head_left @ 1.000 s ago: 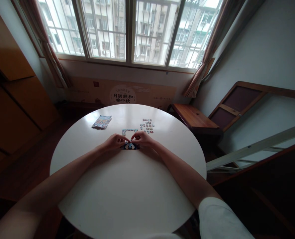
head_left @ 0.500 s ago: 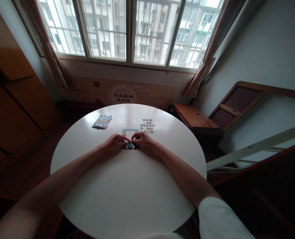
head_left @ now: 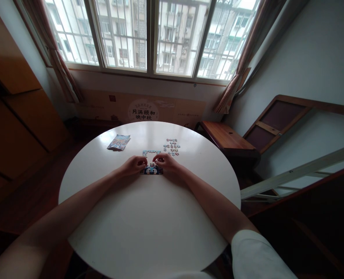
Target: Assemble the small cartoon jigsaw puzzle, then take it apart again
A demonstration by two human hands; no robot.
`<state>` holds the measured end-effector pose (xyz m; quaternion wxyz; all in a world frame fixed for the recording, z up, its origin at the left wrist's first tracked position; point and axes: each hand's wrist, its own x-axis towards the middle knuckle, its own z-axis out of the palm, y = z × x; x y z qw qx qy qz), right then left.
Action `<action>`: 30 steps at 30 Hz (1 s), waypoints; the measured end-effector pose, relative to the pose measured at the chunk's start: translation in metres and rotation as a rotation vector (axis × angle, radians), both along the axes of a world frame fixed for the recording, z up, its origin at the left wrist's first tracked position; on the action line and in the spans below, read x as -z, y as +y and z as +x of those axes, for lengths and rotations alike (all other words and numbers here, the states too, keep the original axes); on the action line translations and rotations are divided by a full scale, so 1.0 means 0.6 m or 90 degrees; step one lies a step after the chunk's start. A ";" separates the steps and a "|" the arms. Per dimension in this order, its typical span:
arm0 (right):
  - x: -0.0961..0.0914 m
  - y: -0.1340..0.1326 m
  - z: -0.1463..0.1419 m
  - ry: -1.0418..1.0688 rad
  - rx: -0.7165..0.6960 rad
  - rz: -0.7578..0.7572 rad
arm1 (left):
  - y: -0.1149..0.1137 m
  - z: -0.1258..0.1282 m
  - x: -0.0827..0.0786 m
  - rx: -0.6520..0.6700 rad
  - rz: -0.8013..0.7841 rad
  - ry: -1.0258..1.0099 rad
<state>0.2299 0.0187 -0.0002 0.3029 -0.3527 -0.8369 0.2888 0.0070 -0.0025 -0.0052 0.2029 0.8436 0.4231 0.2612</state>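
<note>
A partly joined jigsaw puzzle [head_left: 152, 170] lies on the white round table in front of me, its dark blue and white lower part between my hands. At its left edge, my left hand [head_left: 135, 164] is closed with curled fingers. My right hand [head_left: 165, 161] hovers over the upper right side, index finger and thumb bent toward each other. What either hand holds, if anything, is too small to make out. A strip of joined light-blue border pieces [head_left: 151, 151] runs along the far side, partly covered by my hands.
Loose puzzle pieces [head_left: 172, 147] lie in rows beyond my right hand. A colourful printed packet [head_left: 119, 142] rests at the back left of the white table [head_left: 148, 221]. Right of the table stands a wooden bench [head_left: 227, 135]. Behind is a barred window [head_left: 174, 38].
My fingertips were together over the middle of the puzzle; now they have drawn apart, and my left index finger has curled back. More of the puzzle's middle shows between the hands.
</note>
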 end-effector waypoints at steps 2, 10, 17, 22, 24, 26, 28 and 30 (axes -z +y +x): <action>0.000 0.000 0.000 0.005 -0.006 0.031 | 0.003 -0.001 0.003 0.004 0.001 -0.002; 0.005 0.004 0.000 0.007 0.039 0.097 | 0.004 -0.001 0.001 -0.005 0.017 -0.029; -0.001 0.002 0.009 -0.067 0.137 0.147 | -0.002 -0.006 -0.018 -0.088 0.044 0.020; -0.008 -0.007 0.008 -0.143 0.129 0.137 | -0.008 -0.011 -0.027 -0.100 0.083 0.113; -0.009 -0.008 0.007 -0.164 0.091 0.141 | -0.008 -0.011 -0.026 -0.093 0.092 0.141; -0.009 -0.007 0.007 -0.181 0.058 0.149 | -0.006 -0.010 -0.024 -0.096 0.094 0.163; -0.009 -0.007 0.007 -0.195 0.041 0.157 | -0.005 -0.009 -0.023 -0.098 0.089 0.173; -0.009 -0.008 0.007 -0.204 0.036 0.161 | -0.004 -0.008 -0.023 -0.090 0.082 0.175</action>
